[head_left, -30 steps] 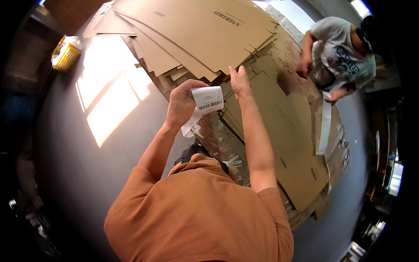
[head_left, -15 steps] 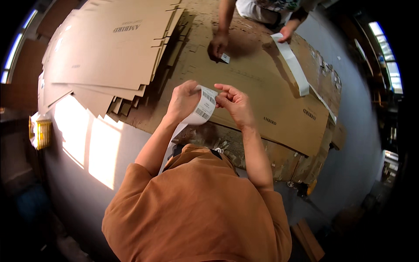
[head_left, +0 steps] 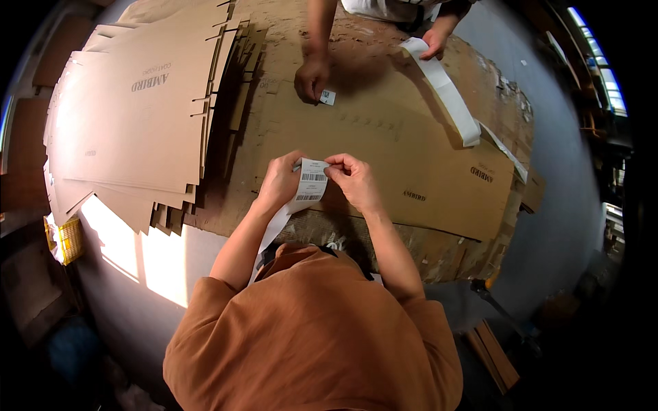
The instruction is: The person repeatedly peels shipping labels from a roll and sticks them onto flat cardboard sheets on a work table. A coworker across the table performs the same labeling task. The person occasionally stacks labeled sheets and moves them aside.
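A white strip of barcode labels (head_left: 312,183) is stretched between my hands, its tail hanging toward my body. My left hand (head_left: 279,179) grips the strip along its left side. At the strip's top right corner, the thumb and forefinger of my right hand (head_left: 355,181) are pinched together on the edge. Beneath and beyond lies a flat brown cardboard sheet (head_left: 370,161) with dark print. Across from me, another person's hand (head_left: 312,79) sets a small white label (head_left: 327,98) on that sheet. The person's other hand (head_left: 434,44) holds a long white label strip (head_left: 445,89).
A tall stack of flat cardboard sheets (head_left: 137,103) stands at the left. Worn cardboard layers (head_left: 439,257) show under the sheet's near edge. A yellow basket (head_left: 68,240) is at far left, and brown strips (head_left: 493,356) lie on the floor at lower right.
My view has shifted, moving the stack and sheet leftward in the picture. My right fingers have closed onto the strip's corner, and the strip now faces me flatter.
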Demonstrator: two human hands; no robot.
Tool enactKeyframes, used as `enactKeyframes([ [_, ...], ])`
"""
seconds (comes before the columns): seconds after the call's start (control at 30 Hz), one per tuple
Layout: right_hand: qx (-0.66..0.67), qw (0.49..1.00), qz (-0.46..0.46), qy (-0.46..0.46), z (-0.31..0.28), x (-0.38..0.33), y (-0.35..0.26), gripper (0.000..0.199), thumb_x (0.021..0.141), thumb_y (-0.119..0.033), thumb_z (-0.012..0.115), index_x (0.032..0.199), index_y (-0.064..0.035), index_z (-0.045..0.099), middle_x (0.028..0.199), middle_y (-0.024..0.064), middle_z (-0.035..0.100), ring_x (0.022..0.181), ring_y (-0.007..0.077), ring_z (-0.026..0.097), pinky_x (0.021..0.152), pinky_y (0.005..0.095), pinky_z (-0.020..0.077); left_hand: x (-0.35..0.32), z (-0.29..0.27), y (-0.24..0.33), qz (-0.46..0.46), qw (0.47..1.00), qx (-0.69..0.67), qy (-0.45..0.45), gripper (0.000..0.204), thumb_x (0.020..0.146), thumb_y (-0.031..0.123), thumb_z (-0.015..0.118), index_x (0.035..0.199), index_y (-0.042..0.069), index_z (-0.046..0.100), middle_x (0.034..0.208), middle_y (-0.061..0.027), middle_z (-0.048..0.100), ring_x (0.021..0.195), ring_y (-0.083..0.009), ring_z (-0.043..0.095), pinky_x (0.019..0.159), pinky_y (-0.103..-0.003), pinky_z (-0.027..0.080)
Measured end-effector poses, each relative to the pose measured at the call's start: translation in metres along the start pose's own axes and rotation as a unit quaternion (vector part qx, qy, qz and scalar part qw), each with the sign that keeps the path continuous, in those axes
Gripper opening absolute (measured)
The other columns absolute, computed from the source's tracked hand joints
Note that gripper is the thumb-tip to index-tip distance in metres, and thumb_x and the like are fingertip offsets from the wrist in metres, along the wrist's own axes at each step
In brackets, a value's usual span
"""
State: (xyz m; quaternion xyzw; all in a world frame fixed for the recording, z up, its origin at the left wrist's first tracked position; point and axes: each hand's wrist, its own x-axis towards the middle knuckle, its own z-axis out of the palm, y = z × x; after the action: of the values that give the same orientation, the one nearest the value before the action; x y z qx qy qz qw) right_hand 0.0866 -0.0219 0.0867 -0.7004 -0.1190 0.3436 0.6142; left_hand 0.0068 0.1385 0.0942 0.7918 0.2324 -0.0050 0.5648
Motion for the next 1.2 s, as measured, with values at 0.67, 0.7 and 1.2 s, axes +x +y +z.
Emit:
enactKeyframes([
  [0.67,-0.128,0.988,-0.009,0.087,-0.035,0.128,0.061,0.014,0.084,-0.010,0.059,0.088,0.0020,0.063,0.068,0.0064,0.060,0.063,0.0123,0.055,0.061,0.0285,0.0446,0.055,0.005,-0.113,0.081,0.992,0.101,-0.010,0.012,0.079,0.007,0.060,0.088,-0.001,0.062,0.099,-0.0155,0.060,0.092,-0.0319,0.058,0.076,-0.036,0.046],
  [0.7,-0.138,0.988,-0.008,0.075,-0.034,0.139,0.065,0.014,0.084,-0.010,0.059,0.088,0.0021,0.063,0.069,0.0069,0.061,0.064,0.0129,0.055,0.061,0.0287,0.0449,0.059,0.007,-0.118,0.113,0.988,0.104,0.001,0.011,0.079,0.006,0.059,0.087,-0.001,0.062,0.099,-0.0151,0.060,0.092,-0.0320,0.058,0.076,-0.036,0.046],
  [1.2,-0.119,0.992,0.019,0.034,-0.029,0.153,0.097,0.011,0.083,-0.007,0.059,0.085,0.0034,0.062,0.069,0.0037,0.059,0.064,0.0103,0.053,0.060,0.0258,0.0440,0.073,0.008,-0.123,0.077,0.988,0.133,-0.005,0.010,0.079,0.008,0.060,0.086,0.002,0.060,0.100,-0.0094,0.056,0.096,-0.0289,0.054,0.079,-0.037,0.045],
])
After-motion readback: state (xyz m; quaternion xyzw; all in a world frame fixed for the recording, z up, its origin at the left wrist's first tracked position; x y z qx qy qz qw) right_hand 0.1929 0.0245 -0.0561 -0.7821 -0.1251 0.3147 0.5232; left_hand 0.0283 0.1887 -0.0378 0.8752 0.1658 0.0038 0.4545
